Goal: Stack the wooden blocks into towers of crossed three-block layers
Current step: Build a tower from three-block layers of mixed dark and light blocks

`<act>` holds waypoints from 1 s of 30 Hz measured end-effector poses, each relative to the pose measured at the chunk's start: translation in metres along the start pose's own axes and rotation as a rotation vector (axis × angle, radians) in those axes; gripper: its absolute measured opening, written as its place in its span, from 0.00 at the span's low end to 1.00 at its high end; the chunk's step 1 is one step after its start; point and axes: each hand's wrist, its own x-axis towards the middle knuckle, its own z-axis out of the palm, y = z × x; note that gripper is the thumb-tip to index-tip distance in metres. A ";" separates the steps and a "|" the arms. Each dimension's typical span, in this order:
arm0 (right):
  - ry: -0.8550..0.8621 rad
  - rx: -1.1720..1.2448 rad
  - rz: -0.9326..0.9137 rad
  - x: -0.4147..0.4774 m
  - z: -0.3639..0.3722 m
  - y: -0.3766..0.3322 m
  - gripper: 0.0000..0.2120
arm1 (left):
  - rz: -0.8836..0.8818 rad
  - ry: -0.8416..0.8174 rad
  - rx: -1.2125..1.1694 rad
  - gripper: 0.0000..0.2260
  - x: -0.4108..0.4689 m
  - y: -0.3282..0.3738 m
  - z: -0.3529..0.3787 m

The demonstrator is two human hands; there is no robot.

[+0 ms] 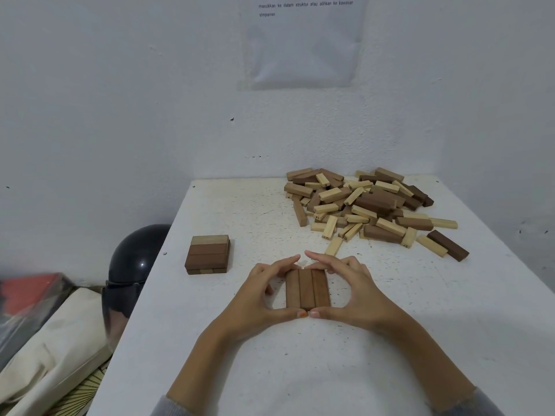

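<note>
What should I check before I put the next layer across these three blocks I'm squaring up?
1. Blocks lie side by side without gaps: ok, the three-block layer looks tight.
2. Ends flush: cannot tell, fingers and thumbs cover both ends.
3. A hand free to fetch blocks: not ok, the left hand and the right hand both grip the layer.
4. Blocks to draw from: ok, the loose pile lies at the table's far right.
5. Room to build: ok, the small stack stands apart to the left.
</note>
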 end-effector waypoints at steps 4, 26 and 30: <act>0.010 -0.002 -0.013 0.001 0.001 -0.003 0.43 | -0.003 -0.007 0.005 0.37 0.000 0.000 0.000; 0.018 0.035 -0.011 -0.002 -0.002 0.000 0.40 | -0.029 0.016 -0.030 0.37 -0.001 0.002 0.001; 0.024 0.039 -0.001 -0.001 0.001 0.004 0.39 | -0.027 0.017 -0.031 0.38 -0.001 0.001 0.001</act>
